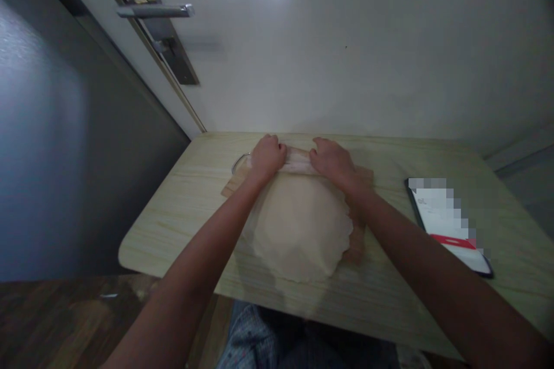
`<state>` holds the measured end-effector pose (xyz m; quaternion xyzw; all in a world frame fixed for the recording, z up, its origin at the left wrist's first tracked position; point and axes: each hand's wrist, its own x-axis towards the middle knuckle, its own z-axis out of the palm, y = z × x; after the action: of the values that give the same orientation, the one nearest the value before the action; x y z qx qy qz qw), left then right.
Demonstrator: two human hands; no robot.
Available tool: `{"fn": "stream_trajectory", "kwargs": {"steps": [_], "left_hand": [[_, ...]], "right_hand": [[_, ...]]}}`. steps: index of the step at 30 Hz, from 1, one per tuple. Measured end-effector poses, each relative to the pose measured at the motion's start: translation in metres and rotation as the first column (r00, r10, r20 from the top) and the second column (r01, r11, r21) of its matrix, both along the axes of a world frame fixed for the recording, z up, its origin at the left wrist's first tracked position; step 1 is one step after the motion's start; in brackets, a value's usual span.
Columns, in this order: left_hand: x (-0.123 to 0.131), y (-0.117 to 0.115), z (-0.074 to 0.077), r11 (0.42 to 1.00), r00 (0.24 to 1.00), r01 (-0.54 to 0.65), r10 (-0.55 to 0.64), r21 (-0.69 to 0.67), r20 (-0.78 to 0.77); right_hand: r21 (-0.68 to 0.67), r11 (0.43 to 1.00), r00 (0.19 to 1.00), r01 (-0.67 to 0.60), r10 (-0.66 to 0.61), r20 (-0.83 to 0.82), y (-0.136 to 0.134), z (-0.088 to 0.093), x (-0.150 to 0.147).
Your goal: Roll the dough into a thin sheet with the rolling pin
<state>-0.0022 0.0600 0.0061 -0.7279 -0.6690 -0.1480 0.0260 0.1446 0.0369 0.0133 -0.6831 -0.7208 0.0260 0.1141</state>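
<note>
A wide, thin sheet of pale dough [298, 228] lies spread over a wooden board [361, 176] on a light wood table [182, 213]. At the dough's far edge lies a pale rolling pin [298, 162]. My left hand [266, 157] is closed over its left end and my right hand [331, 160] is closed over its right end. Both forearms reach across the dough. The near rim of the dough hangs past the board onto the table.
A phone [450, 225] with a lit screen lies on the table to the right. A thin metal ring or rim [237, 162] shows just left of my left hand. A white wall stands behind the table, and a door with a metal handle [156, 10] is at the upper left.
</note>
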Motion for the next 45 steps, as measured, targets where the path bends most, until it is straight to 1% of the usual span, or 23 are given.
{"fn": "stream_trajectory", "kwargs": {"steps": [5, 10, 14, 16, 18, 24, 31, 34, 37, 41, 45], "left_hand": [[0.000, -0.017, 0.001, 1.000, 0.998, 0.003, -0.002, 0.013, -0.071], [-0.003, -0.042, 0.001, 1.000, 0.996, 0.017, -0.016, 0.006, -0.087], [-0.006, -0.063, -0.003, 0.992, 0.991, 0.088, -0.078, 0.088, -0.112], [-0.008, -0.073, -0.005, 0.984, 0.987, 0.121, -0.105, 0.128, -0.121], [-0.010, -0.082, -0.005, 0.979, 0.985, 0.146, -0.130, 0.139, -0.117], [-0.019, -0.114, -0.003, 0.970, 0.975, 0.212, -0.201, 0.122, -0.091], [-0.027, -0.148, -0.001, 0.959, 0.962, 0.265, -0.256, 0.100, -0.095], [-0.029, -0.155, -0.001, 0.960, 0.961, 0.269, -0.262, 0.080, -0.093], [-0.031, -0.156, -0.001, 0.958, 0.959, 0.275, -0.268, 0.076, -0.096], [-0.030, -0.149, 0.000, 0.957, 0.955, 0.280, -0.271, 0.069, -0.120], [-0.027, -0.137, 0.003, 0.967, 0.958, 0.255, -0.249, 0.027, -0.141]], "right_hand": [[0.063, 0.998, 0.999, -0.019, 0.018, 0.028, -0.020, 0.002, -0.003], [0.103, 0.994, 0.997, -0.045, 0.037, 0.074, -0.043, 0.002, -0.008], [0.142, 0.989, 0.997, -0.042, 0.032, 0.077, -0.060, -0.003, -0.010], [0.176, 0.981, 0.994, -0.082, 0.068, 0.086, -0.068, -0.005, -0.010], [0.209, 0.969, 0.989, -0.131, 0.113, 0.093, -0.076, -0.006, -0.010], [0.220, 0.957, 0.981, -0.189, 0.175, 0.081, -0.102, -0.006, -0.007], [0.252, 0.921, 0.953, -0.297, 0.273, 0.129, -0.127, -0.010, 0.002], [0.262, 0.907, 0.944, -0.328, 0.302, 0.137, -0.132, -0.011, 0.004], [0.257, 0.906, 0.940, -0.337, 0.309, 0.143, -0.131, -0.012, 0.005], [0.232, 0.919, 0.944, -0.319, 0.288, 0.160, -0.125, -0.012, 0.004], [0.170, 0.935, 0.942, -0.311, 0.279, 0.189, -0.114, -0.009, 0.003]]}}
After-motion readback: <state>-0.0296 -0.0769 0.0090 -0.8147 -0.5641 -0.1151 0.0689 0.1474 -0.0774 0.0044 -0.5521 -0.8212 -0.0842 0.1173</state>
